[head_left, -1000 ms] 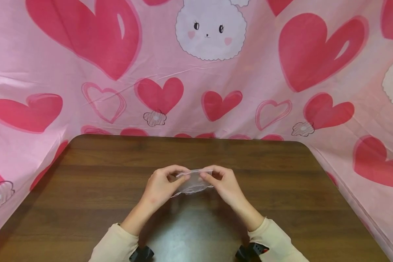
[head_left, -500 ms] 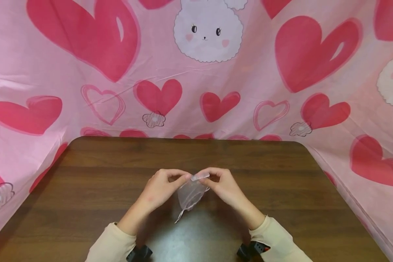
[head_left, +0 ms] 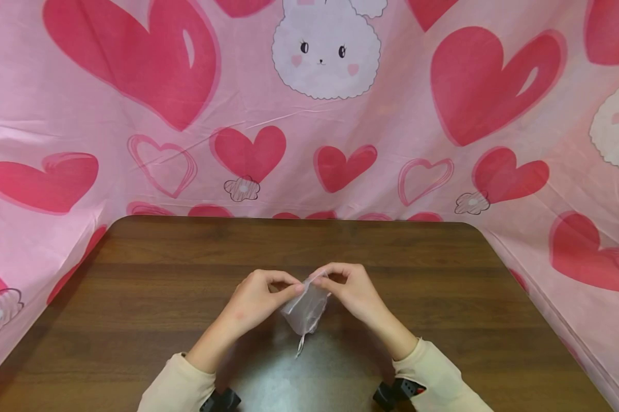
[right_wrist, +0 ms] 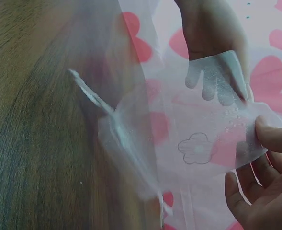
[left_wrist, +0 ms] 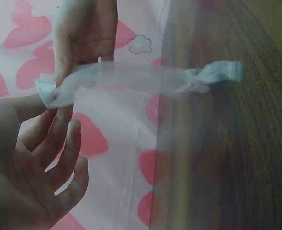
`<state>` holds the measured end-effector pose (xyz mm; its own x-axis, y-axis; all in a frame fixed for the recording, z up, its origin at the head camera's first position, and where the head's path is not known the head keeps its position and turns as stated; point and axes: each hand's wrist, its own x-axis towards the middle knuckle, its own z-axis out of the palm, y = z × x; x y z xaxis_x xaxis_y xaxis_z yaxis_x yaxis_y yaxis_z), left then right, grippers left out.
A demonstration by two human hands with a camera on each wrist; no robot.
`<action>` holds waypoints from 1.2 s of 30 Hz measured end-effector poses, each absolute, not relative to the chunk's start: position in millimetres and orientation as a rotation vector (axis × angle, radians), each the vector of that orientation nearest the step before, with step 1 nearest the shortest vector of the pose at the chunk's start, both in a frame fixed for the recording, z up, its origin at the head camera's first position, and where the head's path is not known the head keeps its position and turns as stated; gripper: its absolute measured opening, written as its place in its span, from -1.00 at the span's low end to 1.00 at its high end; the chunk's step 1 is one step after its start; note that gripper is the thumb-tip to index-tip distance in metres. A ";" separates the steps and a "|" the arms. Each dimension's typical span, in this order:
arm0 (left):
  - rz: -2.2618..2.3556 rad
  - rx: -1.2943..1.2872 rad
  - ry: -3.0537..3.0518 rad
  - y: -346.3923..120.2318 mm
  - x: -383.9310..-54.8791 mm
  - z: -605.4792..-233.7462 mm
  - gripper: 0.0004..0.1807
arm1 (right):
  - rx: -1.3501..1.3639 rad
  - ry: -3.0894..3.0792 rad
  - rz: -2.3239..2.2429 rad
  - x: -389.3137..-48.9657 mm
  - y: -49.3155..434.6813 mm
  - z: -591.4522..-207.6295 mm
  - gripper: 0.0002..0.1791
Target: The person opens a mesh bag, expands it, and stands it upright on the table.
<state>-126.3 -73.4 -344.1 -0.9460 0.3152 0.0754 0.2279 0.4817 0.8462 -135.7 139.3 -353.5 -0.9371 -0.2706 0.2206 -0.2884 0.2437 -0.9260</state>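
Note:
A small sheer white drawstring pouch [head_left: 306,312] hangs above the table between both hands. My left hand [head_left: 252,303] pinches its top edge between thumb and index finger. On the other side, my right hand [head_left: 355,292] pinches the same edge close by, thumb against fingers. In the left wrist view the pouch [left_wrist: 131,79] looks blurred and stretches away from the fingertips, the left hand's other fingers loosely curled. The right wrist view shows the see-through fabric [right_wrist: 217,72], with left-hand fingers visible behind it. A white cord [head_left: 300,346] dangles from the pouch's lower end.
A dark brown wooden table [head_left: 185,246] lies beneath the hands. Pink cloth [head_left: 299,126] with red hearts and a white animal face hangs behind and along its sides. A black device [head_left: 221,399] sits at the left wrist, another [head_left: 397,393] at the right.
The pouch was spread flat between both hands a second ago. It now hangs down, its cord swung from lower left toward the middle. The left hand has lowered slightly.

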 end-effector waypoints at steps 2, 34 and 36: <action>1.476 0.488 2.625 -73.9 -126.2 -345.0 -0.86 | 0.576 -2.461 1.835 -136.0 139.0 -353.5 -0.91; 1.713 0.501 2.636 -69.3 -127.4 -347.5 -0.94 | 0.320 -2.424 1.865 -118.0 122.9 -356.3 -0.78; 1.708 0.519 2.641 -68.2 -126.8 -347.9 -0.93 | 0.296 -2.421 1.876 -118.0 121.5 -356.4 -0.80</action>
<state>-126.8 -68.2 -347.9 -0.9459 0.2452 0.2126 0.2945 0.3733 0.8797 -118.0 121.5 -356.4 -0.9794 -0.1120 0.1679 -0.1905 0.2392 -0.9521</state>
